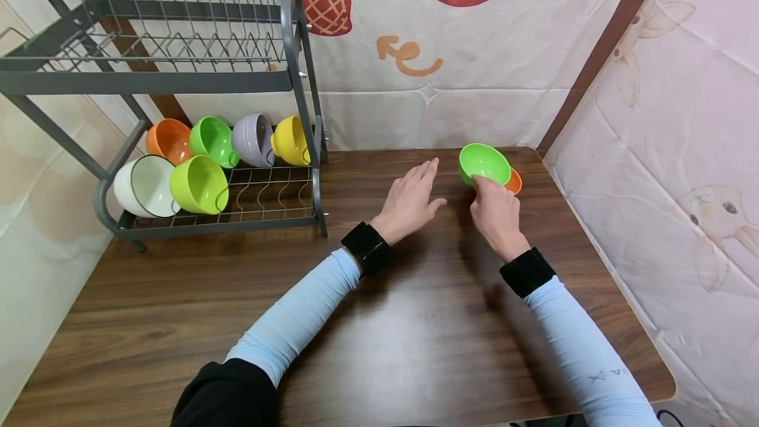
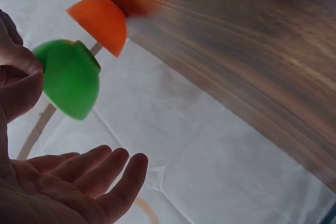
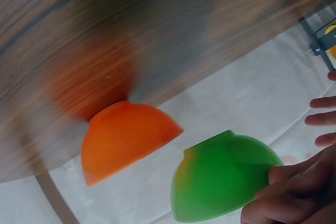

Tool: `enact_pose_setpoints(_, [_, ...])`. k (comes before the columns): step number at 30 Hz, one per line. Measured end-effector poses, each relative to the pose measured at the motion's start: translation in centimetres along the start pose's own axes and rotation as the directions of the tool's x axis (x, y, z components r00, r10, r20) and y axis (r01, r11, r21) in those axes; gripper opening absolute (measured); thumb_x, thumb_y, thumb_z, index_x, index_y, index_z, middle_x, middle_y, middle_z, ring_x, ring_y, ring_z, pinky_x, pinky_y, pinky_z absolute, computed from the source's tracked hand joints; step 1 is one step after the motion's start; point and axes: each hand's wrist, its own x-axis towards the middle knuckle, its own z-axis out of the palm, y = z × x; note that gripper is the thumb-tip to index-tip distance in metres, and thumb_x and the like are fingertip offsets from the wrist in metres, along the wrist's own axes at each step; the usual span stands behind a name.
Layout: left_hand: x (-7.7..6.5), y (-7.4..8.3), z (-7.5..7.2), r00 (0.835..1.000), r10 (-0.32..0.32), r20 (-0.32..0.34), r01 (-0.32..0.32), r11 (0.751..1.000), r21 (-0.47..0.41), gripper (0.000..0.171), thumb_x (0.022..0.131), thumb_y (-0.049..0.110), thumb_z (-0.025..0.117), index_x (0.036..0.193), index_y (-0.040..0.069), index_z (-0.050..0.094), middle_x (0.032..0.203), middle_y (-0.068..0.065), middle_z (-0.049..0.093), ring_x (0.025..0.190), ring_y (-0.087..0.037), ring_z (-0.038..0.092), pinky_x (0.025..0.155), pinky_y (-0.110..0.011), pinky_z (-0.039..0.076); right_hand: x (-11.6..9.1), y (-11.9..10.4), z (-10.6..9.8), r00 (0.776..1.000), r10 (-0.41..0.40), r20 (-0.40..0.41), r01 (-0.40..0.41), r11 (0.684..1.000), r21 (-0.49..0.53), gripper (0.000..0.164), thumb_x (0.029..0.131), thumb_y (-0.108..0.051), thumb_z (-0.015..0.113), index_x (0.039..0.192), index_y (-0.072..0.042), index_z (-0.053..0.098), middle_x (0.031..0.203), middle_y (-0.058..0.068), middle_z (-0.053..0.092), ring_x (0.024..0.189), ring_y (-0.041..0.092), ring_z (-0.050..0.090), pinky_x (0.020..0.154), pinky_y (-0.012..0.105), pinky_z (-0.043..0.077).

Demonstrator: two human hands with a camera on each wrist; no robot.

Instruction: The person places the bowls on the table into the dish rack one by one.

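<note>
My right hand (image 1: 497, 216) pinches the near rim of a bright green bowl (image 1: 483, 161) at the back right of the table. In the right wrist view, the green bowl (image 3: 226, 177) hangs apart from a smaller-looking orange bowl (image 3: 126, 135), which stands on the wood. From the head view, the orange bowl (image 1: 514, 181) is mostly hidden behind the green one and the hand. My left hand (image 1: 409, 203) is held out to the left of the bowls, fingers extended and thumb spread, holding nothing.
A grey two-tier dish rack (image 1: 320, 203) stands at the left. Its lower shelf holds several bowls, among them a white bowl (image 1: 145, 186), a lime bowl (image 1: 198, 186) and a yellow bowl (image 1: 290, 140). Printed cloth (image 1: 474, 71) hangs behind the wooden table (image 1: 379, 341).
</note>
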Motion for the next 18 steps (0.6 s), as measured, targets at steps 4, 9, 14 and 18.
enact_pose_setpoints(4, [-0.4, -0.4, -0.1, 1.0, -0.006, -0.027, 0.005, 1.0, -0.029, 0.094, 0.1, 0.039, 0.074, 0.167, 0.003, 0.02, 0.168, -0.015, 0.035, 0.151, -0.032, 0.039, 0.114, -0.051, 0.042, -0.6, -1.0, 0.0, 1.0, -0.021, -0.019, 0.022, 0.999, 0.026, 0.033, 0.097, 0.004, 0.057, 0.125, 0.001, 0.073, 0.113, 0.023, 0.074, 0.082, 0.048, 0.069, 0.061, 0.061, 0.055])
enact_pose_setpoints(9, [-0.7, -0.8, -0.5, 0.998, 0.003, -0.068, -0.006, 0.998, -0.058, 0.102, 0.098, 0.04, 0.077, 0.168, 0.002, 0.013, 0.17, -0.014, 0.031, 0.151, -0.029, 0.038, 0.113, -0.05, 0.043, -1.3, -2.4, -0.1, 0.997, -0.048, -0.057, 0.051, 0.997, 0.061, 0.028, 0.101, 0.001, 0.058, 0.125, 0.001, 0.073, 0.113, 0.023, 0.075, 0.079, 0.046, 0.07, 0.059, 0.058, 0.055])
enact_pose_setpoints(14, [-1.2, -1.0, -1.0, 0.996, 0.01, -0.093, -0.017, 0.997, -0.074, 0.107, 0.095, 0.042, 0.08, 0.168, 0.001, 0.013, 0.169, -0.015, 0.031, 0.152, -0.029, 0.037, 0.114, -0.05, 0.042, -1.8, -3.8, -0.3, 0.994, -0.071, -0.086, 0.08, 0.991, 0.109, 0.027, 0.102, 0.001, 0.06, 0.125, 0.002, 0.073, 0.112, 0.023, 0.075, 0.072, 0.042, 0.069, 0.057, 0.053, 0.055])
enact_pose_setpoints(18, [-1.5, -1.2, -1.6, 0.992, 0.024, -0.125, -0.034, 0.996, -0.081, 0.11, 0.092, 0.042, 0.083, 0.167, 0.0, 0.014, 0.169, -0.017, 0.032, 0.152, -0.029, 0.037, 0.113, -0.051, 0.044, -2.0, -4.7, -0.5, 0.992, -0.081, -0.101, 0.096, 0.983, 0.154, 0.027, 0.102, 0.002, 0.06, 0.126, 0.003, 0.072, 0.112, 0.023, 0.075, 0.071, 0.039, 0.069, 0.058, 0.05, 0.056])
